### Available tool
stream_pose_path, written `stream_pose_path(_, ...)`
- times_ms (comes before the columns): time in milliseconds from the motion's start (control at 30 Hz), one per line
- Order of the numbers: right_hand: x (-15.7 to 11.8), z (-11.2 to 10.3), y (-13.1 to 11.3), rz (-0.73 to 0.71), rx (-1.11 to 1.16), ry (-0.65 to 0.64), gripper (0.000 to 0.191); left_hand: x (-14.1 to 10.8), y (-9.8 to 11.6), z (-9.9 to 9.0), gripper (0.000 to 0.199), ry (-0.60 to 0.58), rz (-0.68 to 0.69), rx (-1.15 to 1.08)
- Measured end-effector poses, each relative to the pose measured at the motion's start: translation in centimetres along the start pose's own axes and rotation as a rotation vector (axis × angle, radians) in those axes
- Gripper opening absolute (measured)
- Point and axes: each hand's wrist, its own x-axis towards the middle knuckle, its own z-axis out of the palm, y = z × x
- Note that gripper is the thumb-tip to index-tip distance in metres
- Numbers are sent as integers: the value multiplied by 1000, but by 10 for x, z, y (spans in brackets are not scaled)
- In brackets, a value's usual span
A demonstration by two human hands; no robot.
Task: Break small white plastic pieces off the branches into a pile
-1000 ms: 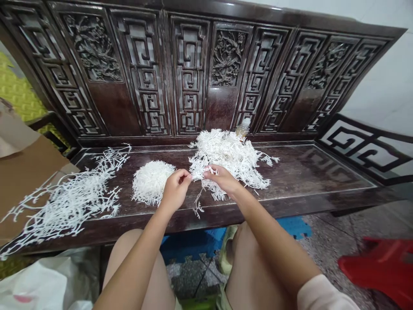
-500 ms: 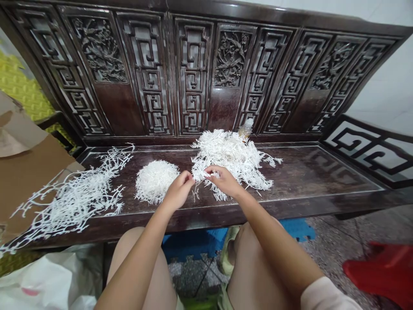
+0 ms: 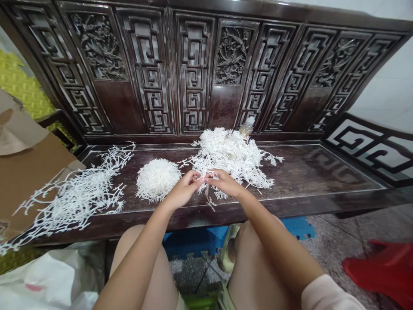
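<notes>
My left hand (image 3: 184, 188) and my right hand (image 3: 225, 183) meet over the front of the bench, fingertips pinched together. Between them is a thin white branched sprig (image 3: 209, 200), apparently plastic, with an end dangling below the fingers. Just behind my hands lies a large tangled heap of white branched sprigs (image 3: 230, 150). To the left of my left hand sits a rounded pile of small white pieces (image 3: 158, 178). Farther left, long white branching stems (image 3: 82, 193) lie in a loose spread. My fingers hide the gripped part of the sprig.
The dark wooden bench (image 3: 309, 172) has a carved backrest. A small bottle with a white cap (image 3: 248, 125) stands behind the heap. Cardboard (image 3: 35, 168) is at the left, a white bag (image 3: 48, 275) at lower left, and a red plastic object (image 3: 380, 269) at lower right.
My hands have come together; they were a little apart before. My left hand has moved right, and the dangling white end now hangs farther right and lower.
</notes>
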Motion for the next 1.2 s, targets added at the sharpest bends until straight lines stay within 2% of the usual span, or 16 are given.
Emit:
stream_pose_path(100,0,1,2,16,9,1,21,-1,0,2,37,8,-4,80)
stream_pose_path(233,-1,2,5,60,-29,-5,27,-3,2,3,31,35,19,189)
stream_pose_path(333,-2,2,5,88,-30,-54,28,-3,3,3,32,22,49,186)
stream_pose_path(500,-3,2,1,129,106,-205,27,0,-1,4,40,-63,35,29)
stream_pose_path(600,-3,3,0,144,157,-197,27,2,-2,6,41,-68,26,-108)
stream_pose_path(700,-2,4,-1,151,146,-157,27,3,0,9,42,-53,-42,-280)
stream_pose_path(833,-1,4,-3,84,111,-156,27,1,5,14,43,16,-128,-506)
stream_pose_path(933,0,3,-6,4,10,-103,25,2,5,19,42,82,-122,-582)
stream_pose_path(1033,3,3,-11,-86,-127,-26,25,5,3,23,43,155,-66,-575)
stream_pose_path(1200,8,3,-12,-196,-317,23,24,7,3,31,44,250,58,-457)
